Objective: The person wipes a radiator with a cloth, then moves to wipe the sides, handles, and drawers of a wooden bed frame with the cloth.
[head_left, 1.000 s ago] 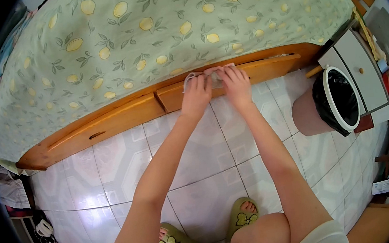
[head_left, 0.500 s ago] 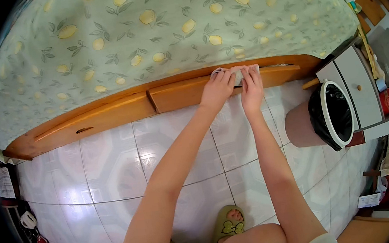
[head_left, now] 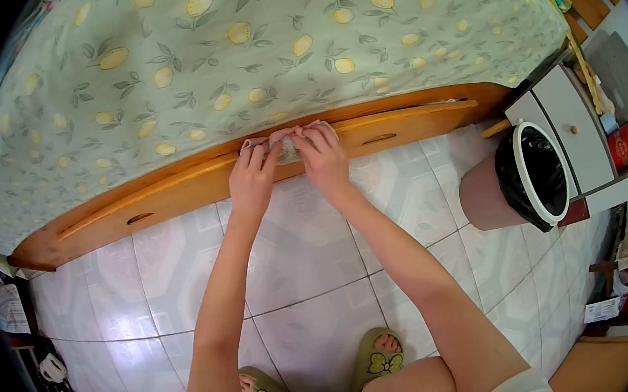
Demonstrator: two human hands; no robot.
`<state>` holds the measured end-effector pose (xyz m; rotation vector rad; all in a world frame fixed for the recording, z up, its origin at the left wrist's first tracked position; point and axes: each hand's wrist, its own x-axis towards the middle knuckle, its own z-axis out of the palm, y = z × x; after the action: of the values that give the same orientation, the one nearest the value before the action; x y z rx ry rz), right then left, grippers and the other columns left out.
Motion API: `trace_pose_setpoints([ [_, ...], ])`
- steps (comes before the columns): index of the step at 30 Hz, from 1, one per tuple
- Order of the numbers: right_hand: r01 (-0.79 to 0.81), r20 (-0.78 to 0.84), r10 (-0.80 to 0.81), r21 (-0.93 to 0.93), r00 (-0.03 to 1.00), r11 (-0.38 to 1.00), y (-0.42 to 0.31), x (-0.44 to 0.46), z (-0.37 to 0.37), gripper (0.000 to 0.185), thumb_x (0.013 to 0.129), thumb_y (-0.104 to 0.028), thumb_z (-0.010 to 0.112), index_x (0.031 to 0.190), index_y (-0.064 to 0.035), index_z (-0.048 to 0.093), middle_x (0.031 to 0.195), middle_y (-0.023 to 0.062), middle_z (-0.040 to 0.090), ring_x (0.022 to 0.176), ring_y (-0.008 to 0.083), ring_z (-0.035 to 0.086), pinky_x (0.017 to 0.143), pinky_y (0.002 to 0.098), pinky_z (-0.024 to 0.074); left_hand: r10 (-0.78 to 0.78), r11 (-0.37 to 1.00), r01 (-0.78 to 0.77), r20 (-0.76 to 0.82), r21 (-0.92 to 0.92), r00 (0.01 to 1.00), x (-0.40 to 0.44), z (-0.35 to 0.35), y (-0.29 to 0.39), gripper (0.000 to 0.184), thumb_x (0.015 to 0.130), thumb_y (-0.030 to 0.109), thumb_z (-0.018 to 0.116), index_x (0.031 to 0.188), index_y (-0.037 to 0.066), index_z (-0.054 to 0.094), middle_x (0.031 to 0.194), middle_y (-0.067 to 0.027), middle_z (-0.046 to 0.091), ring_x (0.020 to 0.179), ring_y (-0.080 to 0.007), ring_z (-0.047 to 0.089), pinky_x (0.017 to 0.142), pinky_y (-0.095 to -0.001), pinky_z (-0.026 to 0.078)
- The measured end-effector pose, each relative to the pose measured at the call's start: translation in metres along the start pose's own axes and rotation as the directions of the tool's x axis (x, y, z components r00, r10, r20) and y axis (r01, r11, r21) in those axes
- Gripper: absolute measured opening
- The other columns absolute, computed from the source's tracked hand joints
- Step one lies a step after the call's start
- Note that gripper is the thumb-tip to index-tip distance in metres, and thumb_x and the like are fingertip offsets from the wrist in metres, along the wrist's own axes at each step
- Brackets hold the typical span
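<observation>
Both hands hold a pale, crumpled cloth (head_left: 288, 150) against the upper edge of the wooden drawer front (head_left: 421, 125) under the bed. My left hand (head_left: 252, 178) grips the cloth's left end, near the gap between the two drawers. At its right end, my right hand (head_left: 324, 161) presses the cloth with bent fingers. The left drawer front (head_left: 169, 198) has an oval handle hole, and a similar hole shows to the right of my right hand.
A lemon-patterned sheet (head_left: 239, 66) covers the bed. At the right stand a bin (head_left: 486, 192) with a black liner and a grey-white cabinet (head_left: 578, 122). Green slippers (head_left: 377, 358) are on the tiled floor (head_left: 305, 258). Cluttered items line both sides.
Both hands and the cloth first moved right along the drawer front, then back left to the gap between the drawers. The camera view has shifted slightly.
</observation>
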<state>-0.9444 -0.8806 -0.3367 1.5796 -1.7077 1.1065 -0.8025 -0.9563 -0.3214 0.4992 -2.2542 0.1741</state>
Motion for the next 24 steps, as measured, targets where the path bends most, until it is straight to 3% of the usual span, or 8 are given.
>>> trace_pose_setpoints([
  [5,0.060,0.012,-0.060,-0.002,0.998,0.998,-0.020,0.005,0.016,0.023,0.069,-0.006,0.061,0.091,-0.0059,0.066,0.093,0.0040,0.060,0.095,0.0237,0.056,0.087,0.0379,0.0480,-0.021,1.000,0.021,-0.016,-0.013,1.000,-0.005,-0.011,-0.015,0.038,0.065,-0.005,0.058,0.101,0.005,0.065,0.092,-0.0066,0.060,0.089,-0.0249,0.058,0.072,-0.0333,0.050],
  [14,0.236,0.129,-0.233,-0.009,0.964,0.972,0.000,0.005,0.001,0.031,0.073,-0.009,0.058,0.103,-0.0083,0.064,0.102,0.0036,0.059,0.101,0.0217,0.056,0.091,0.0368,0.0470,-0.036,0.993,0.029,-0.055,-0.112,0.998,-0.004,0.005,-0.010,0.036,0.064,-0.008,0.056,0.098,0.001,0.063,0.093,-0.0098,0.059,0.092,-0.0298,0.057,0.090,-0.0433,0.046],
  [20,0.174,0.147,-0.170,-0.009,0.974,0.985,0.055,-0.009,-0.022,0.032,0.073,-0.009,0.058,0.104,-0.0080,0.064,0.105,0.0033,0.060,0.104,0.0219,0.055,0.092,0.0348,0.0469,0.000,0.993,-0.003,-0.018,-0.122,1.000,0.020,0.032,0.035,0.036,0.064,-0.005,0.056,0.100,0.000,0.063,0.093,-0.0093,0.058,0.094,-0.0291,0.057,0.089,-0.0413,0.047],
  [24,0.030,0.079,-0.026,-0.051,0.997,0.998,0.109,-0.021,-0.059,0.033,0.071,-0.003,0.060,0.103,-0.0079,0.065,0.105,0.0050,0.061,0.106,0.0230,0.055,0.090,0.0347,0.0474,0.069,0.968,-0.074,-0.026,-0.239,0.997,0.053,0.069,0.086,0.036,0.066,-0.002,0.057,0.101,0.001,0.063,0.092,-0.0090,0.057,0.093,-0.0278,0.056,0.086,-0.0389,0.047],
])
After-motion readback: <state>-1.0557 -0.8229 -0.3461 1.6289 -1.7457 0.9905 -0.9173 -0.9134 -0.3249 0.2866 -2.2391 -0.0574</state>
